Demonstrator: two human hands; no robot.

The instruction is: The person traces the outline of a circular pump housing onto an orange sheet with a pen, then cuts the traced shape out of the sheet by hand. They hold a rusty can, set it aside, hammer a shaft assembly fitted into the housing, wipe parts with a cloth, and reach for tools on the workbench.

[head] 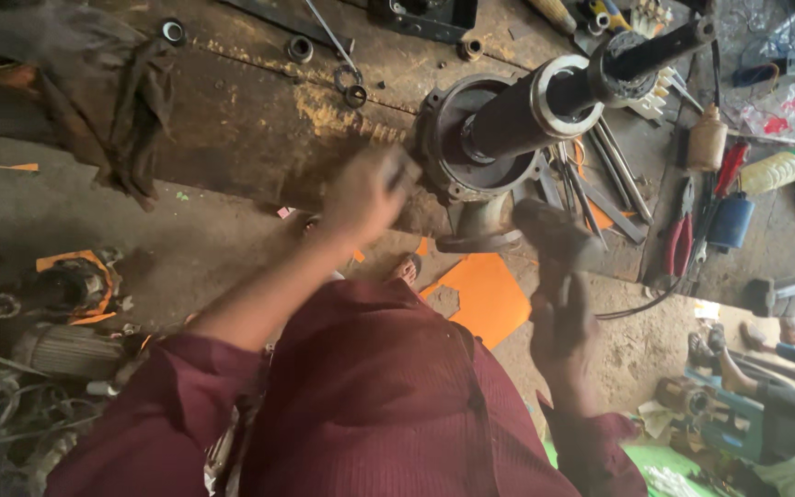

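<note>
Motion blur smears the left hand [365, 193] and right hand [558, 317]; their grips cannot be told.

Dim, soft daylight; both hands motion-blurred, wide-angle bending at edges.

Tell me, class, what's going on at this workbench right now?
A person in a maroon shirt stands at a worn wooden bench. Their left hand is up against the flange of a heavy metal housing with a shaft at the bench edge. Their right hand grips a dark tool, apparently a hammer, just below the housing. Both hands are blurred. Pliers and loose rings lie on the bench.
</note>
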